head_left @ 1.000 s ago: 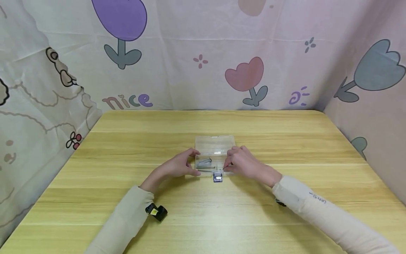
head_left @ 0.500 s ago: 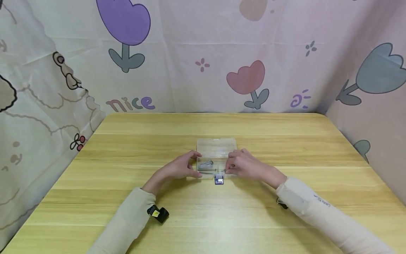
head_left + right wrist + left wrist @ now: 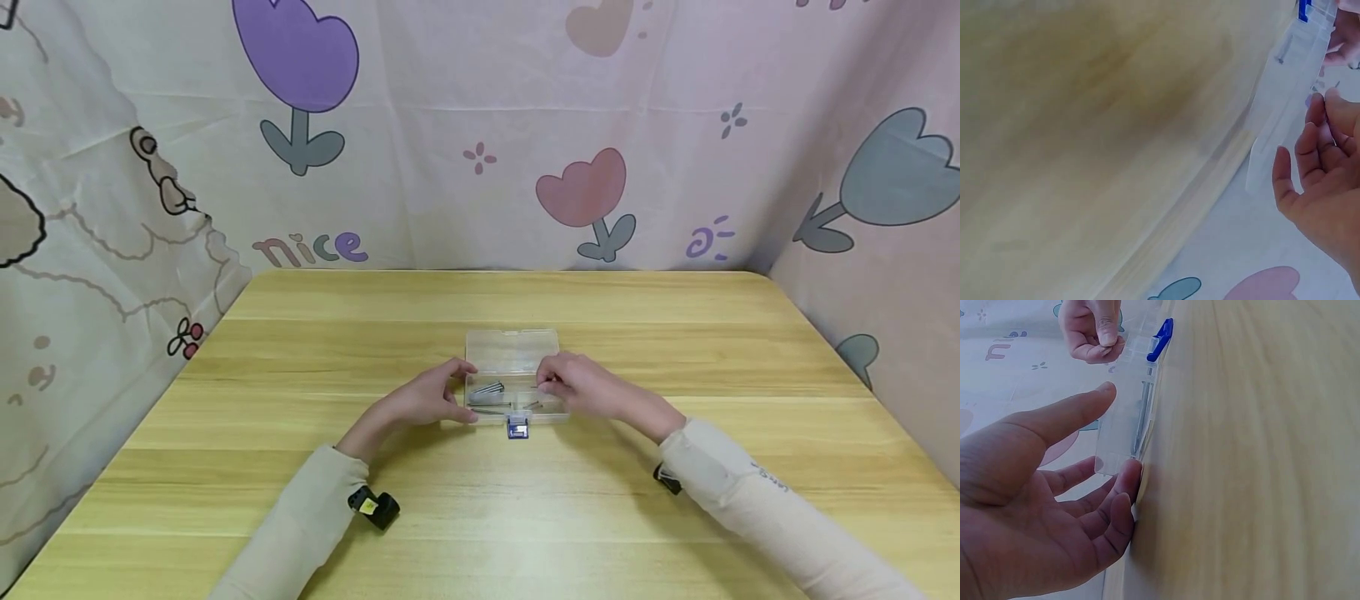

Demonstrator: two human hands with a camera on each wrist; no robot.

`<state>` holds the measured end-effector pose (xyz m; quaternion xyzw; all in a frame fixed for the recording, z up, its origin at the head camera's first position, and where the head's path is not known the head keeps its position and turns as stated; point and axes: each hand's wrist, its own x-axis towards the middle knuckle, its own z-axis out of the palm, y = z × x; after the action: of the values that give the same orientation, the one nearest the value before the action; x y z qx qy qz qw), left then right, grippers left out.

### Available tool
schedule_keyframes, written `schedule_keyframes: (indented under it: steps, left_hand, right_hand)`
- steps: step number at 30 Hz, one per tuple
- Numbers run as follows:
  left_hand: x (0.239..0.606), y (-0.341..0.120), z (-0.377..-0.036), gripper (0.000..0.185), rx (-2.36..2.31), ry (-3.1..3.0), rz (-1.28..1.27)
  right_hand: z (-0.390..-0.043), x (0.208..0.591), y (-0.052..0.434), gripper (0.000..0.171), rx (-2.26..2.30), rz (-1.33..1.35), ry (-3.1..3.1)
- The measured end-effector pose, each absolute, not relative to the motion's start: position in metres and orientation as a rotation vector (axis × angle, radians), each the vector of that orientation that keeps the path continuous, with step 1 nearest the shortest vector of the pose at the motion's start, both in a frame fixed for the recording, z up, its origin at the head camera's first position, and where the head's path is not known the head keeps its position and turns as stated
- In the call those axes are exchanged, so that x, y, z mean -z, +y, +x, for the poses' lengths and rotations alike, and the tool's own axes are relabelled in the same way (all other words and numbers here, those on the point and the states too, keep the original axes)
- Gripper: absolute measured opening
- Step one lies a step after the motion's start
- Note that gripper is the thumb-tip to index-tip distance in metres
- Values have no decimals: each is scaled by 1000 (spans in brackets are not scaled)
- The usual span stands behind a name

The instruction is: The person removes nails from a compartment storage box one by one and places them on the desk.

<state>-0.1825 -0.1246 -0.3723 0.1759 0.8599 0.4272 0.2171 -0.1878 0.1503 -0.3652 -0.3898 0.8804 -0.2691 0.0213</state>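
A clear plastic box (image 3: 553,409) with its lid (image 3: 512,350) raised lies on the table. Its left compartment holds several long nails (image 3: 489,389), and a short nail (image 3: 533,405) lies in the front right one. My left hand (image 3: 427,393) grips the box's left end, thumb at one corner and fingers at the other. Over the right half, my right hand (image 3: 588,387) pinches a thin small nail (image 3: 1337,84) between thumb and forefinger; its tip pokes out to the left. The right hand hides part of the back right compartment.
A blue latch (image 3: 518,428) hangs off the box's front edge. The wooden table (image 3: 480,517) reaches back to a printed cloth (image 3: 420,167), which also hangs at both sides. A black wrist camera (image 3: 375,507) sits on the left sleeve.
My right hand has risen a little and moved back from the front right compartment with the small nail, uncovering the short nail there. The left hand stays at the box's end.
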Motion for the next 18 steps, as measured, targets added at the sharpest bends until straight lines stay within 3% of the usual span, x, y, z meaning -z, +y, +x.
schedule_keyframes:
  steps: [18]
  left_hand:
    - [376,-125,-185,70,-1173,2385,459]
  right_hand:
    - [-215,352,189,9,971,-902,2811]
